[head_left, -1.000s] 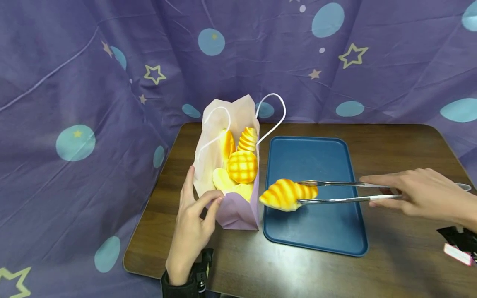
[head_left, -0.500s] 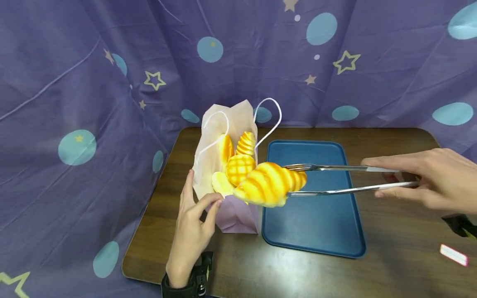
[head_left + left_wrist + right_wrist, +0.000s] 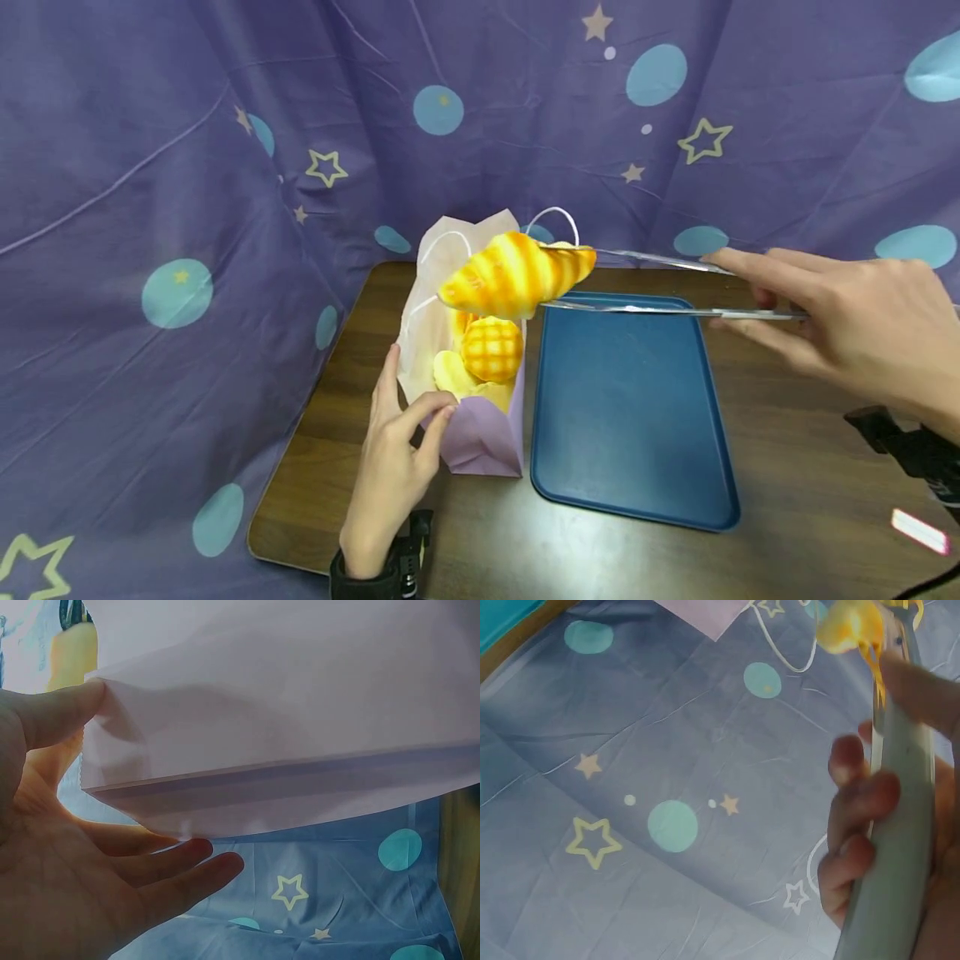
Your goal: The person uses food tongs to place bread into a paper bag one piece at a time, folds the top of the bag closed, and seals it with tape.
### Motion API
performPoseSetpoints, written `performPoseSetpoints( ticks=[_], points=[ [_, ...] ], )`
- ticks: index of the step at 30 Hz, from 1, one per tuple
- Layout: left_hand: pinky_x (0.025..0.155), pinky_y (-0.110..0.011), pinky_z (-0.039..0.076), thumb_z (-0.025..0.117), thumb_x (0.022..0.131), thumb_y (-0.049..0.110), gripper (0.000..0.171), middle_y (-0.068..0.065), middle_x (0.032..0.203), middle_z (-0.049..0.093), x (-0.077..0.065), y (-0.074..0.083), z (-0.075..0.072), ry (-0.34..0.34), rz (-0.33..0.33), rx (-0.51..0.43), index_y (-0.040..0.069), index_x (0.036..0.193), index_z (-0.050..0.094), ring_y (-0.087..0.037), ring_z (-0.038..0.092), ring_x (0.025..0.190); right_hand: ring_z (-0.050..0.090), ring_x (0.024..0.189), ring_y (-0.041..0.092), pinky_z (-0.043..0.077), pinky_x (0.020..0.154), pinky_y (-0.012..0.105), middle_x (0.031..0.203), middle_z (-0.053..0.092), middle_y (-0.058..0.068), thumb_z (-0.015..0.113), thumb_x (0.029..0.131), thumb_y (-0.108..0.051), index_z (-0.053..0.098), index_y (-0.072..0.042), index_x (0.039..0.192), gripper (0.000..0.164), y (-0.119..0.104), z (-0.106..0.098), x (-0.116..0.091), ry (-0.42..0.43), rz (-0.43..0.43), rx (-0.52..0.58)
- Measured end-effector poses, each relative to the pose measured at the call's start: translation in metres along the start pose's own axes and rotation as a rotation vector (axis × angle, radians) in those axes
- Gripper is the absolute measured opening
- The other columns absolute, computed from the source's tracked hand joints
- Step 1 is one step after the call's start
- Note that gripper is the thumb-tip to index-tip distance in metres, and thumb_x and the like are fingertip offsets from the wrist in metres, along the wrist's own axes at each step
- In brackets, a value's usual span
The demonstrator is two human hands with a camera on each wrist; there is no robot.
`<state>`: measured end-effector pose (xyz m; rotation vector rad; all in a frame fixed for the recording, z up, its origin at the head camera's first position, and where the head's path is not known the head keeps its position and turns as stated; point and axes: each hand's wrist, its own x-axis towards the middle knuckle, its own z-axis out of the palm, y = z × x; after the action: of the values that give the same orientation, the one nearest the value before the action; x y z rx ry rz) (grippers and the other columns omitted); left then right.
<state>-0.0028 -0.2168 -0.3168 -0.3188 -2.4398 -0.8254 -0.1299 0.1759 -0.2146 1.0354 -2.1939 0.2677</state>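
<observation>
My right hand (image 3: 862, 325) grips a pair of metal tongs (image 3: 637, 309), whose tips pinch a striped croissant (image 3: 517, 277). The croissant is held up over the far part of a lavender paper bag (image 3: 480, 442), overlapping its handles in the head view. With thumb and forefinger, my left hand (image 3: 393, 458) pinches the near left rim of the bag; its other fingers stretch along the side, as the left wrist view also shows. Inside lie a round bun with a grid pattern (image 3: 492, 348), a pale yellow bread piece (image 3: 452, 372) and other breads partly hidden by the croissant.
A blue tray (image 3: 630, 425) lies just right of the bag on the brown wooden table (image 3: 480, 542). Behind and to the left hangs a purple curtain (image 3: 247, 350) with stars and dots. A small white strip with a pink edge (image 3: 920, 531) shows at lower right.
My right hand has lifted the croissant in the tongs from low over the tray, moving it up, left and away over the bag. The left hand has kept its hold on the rim.
</observation>
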Motion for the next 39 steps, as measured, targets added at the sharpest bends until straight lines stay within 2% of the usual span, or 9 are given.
performPoseSetpoints(
  ticks=[4, 9, 17, 19, 22, 28, 39],
  points=[
    [0.104, -0.069, 0.037, 0.074, 0.091, 0.008, 0.008, -0.031, 0.161, 0.022, -0.001, 0.000, 0.000, 0.001, -0.012, 0.004, 0.013, 0.096, 0.073, -0.047, 0.032, 0.144, 0.025, 0.042, 0.002, 0.019, 0.036, 0.026, 0.064, 0.050, -0.006, 0.030, 0.101, -0.066, 0.068, -0.017, 0.118, 0.064, -0.004, 0.003, 0.011, 0.062, -0.031, -0.078],
    [0.106, -0.068, 0.036, 0.075, 0.091, 0.009, 0.008, -0.031, 0.160, 0.024, -0.001, 0.000, -0.001, -0.001, -0.021, 0.003, 0.014, 0.096, 0.073, -0.045, 0.031, 0.146, 0.029, 0.039, 0.011, 0.016, 0.037, 0.027, 0.062, 0.042, -0.003, 0.037, 0.102, -0.045, 0.068, -0.017, 0.123, 0.047, -0.010, 0.010, 0.019, 0.112, -0.108, -0.176],
    [0.110, -0.065, 0.033, 0.072, 0.094, 0.016, 0.003, -0.031, 0.160, 0.025, 0.001, 0.000, -0.001, -0.006, -0.024, 0.003, 0.015, 0.096, 0.074, -0.042, 0.028, 0.148, 0.038, 0.044, 0.024, 0.020, 0.040, 0.030, 0.072, 0.052, 0.006, 0.040, 0.102, -0.026, 0.067, -0.016, 0.129, 0.039, -0.019, 0.022, 0.030, 0.160, -0.207, -0.197],
    [0.109, -0.065, 0.034, 0.071, 0.094, 0.016, 0.003, -0.031, 0.160, 0.025, 0.000, 0.000, -0.001, -0.006, -0.024, 0.003, 0.015, 0.097, 0.074, -0.042, 0.028, 0.148, 0.038, 0.045, 0.025, 0.019, 0.040, 0.030, 0.073, 0.053, 0.007, 0.042, 0.103, -0.026, 0.067, -0.015, 0.128, 0.037, -0.022, 0.025, 0.033, 0.174, -0.236, -0.191],
    [0.109, -0.066, 0.034, 0.073, 0.093, 0.013, 0.004, -0.031, 0.160, 0.025, 0.000, 0.000, -0.001, -0.001, -0.023, 0.001, 0.014, 0.096, 0.074, -0.043, 0.028, 0.148, 0.035, 0.045, 0.023, 0.018, 0.041, 0.028, 0.072, 0.049, 0.006, 0.038, 0.106, -0.028, 0.067, -0.015, 0.127, 0.038, -0.025, 0.028, 0.035, 0.147, -0.260, -0.171],
    [0.109, -0.065, 0.034, 0.073, 0.093, 0.014, 0.003, -0.031, 0.160, 0.025, 0.000, 0.000, 0.000, 0.011, -0.020, -0.003, 0.015, 0.096, 0.074, -0.042, 0.029, 0.147, 0.031, 0.045, 0.020, 0.017, 0.042, 0.027, 0.069, 0.041, 0.002, 0.033, 0.107, -0.034, 0.067, -0.017, 0.128, 0.044, -0.025, 0.037, 0.033, 0.100, -0.262, -0.139],
    [0.110, -0.065, 0.033, 0.071, 0.095, 0.019, 0.005, -0.030, 0.160, 0.026, -0.001, -0.004, -0.001, 0.014, -0.015, -0.001, 0.016, 0.096, 0.074, -0.042, 0.030, 0.147, 0.033, 0.044, 0.020, 0.018, 0.041, 0.028, 0.072, 0.045, 0.002, 0.031, 0.103, -0.040, 0.064, -0.019, 0.131, 0.048, -0.024, 0.044, 0.034, 0.056, -0.260, -0.109]
  ],
)
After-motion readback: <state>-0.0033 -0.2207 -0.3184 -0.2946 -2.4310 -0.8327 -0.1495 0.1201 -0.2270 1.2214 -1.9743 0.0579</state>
